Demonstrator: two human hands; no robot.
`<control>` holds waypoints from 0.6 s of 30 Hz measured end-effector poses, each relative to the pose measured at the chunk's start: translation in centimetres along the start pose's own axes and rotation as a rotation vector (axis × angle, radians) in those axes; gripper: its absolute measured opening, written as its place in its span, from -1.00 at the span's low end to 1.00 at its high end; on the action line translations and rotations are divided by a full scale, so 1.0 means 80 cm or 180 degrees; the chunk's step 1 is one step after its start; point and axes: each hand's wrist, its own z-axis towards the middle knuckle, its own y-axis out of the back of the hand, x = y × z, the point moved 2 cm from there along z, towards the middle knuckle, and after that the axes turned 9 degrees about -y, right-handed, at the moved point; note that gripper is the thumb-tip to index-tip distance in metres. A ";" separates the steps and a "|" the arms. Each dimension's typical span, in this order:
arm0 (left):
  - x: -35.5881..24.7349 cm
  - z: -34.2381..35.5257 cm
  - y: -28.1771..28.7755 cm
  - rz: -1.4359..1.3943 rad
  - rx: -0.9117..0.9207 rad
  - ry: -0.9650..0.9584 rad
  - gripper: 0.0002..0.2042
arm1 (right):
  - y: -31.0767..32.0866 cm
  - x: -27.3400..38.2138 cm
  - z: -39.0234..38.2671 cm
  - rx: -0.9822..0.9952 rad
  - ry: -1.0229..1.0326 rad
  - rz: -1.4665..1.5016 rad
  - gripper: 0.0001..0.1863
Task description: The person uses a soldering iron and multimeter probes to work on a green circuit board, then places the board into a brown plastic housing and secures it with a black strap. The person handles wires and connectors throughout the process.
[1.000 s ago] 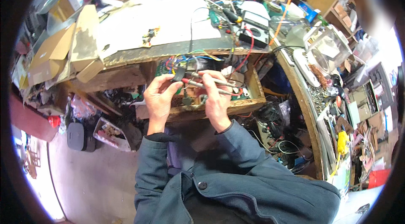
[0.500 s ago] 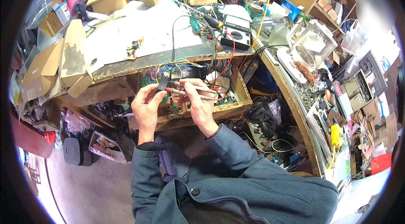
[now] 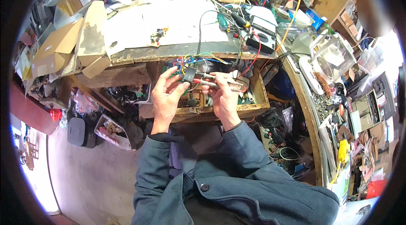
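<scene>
A small black block (image 3: 190,75) sits above the open wooden drawer (image 3: 247,107), pinched between the thumb and fingers of the left hand (image 3: 165,97). Two test probes (image 3: 218,84), one with a red end, point leftward at the block; whether their tips touch it is too small to tell. The right hand (image 3: 224,101) is closed around both probes. Coloured wires (image 3: 179,63) lie just behind the block. Beyond the drawer, a meter (image 3: 262,34) stands on the bench (image 3: 139,54), a red wire (image 3: 259,52) running down from it. A small circuit board (image 3: 158,37) rests on white paper (image 3: 185,15) to the left.
</scene>
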 end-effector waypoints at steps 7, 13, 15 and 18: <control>0.003 -0.001 0.010 -0.0108 -0.0378 -0.0633 -0.56 | -0.003 0.001 0.000 0.0020 0.0149 0.0111 -0.79; 0.006 -0.001 0.013 -0.0168 -0.0632 -0.0549 -0.66 | 0.001 0.001 0.001 0.0048 0.0188 0.0002 -0.78; 0.005 -0.002 0.012 -0.0228 -0.0640 -0.0545 -0.69 | -0.003 0.002 -0.002 0.0063 0.0177 -0.0113 -0.76; 0.011 0.000 0.011 -0.0272 -0.0622 -0.0509 -0.71 | -0.003 0.003 -0.002 0.0010 0.0154 -0.0121 -0.76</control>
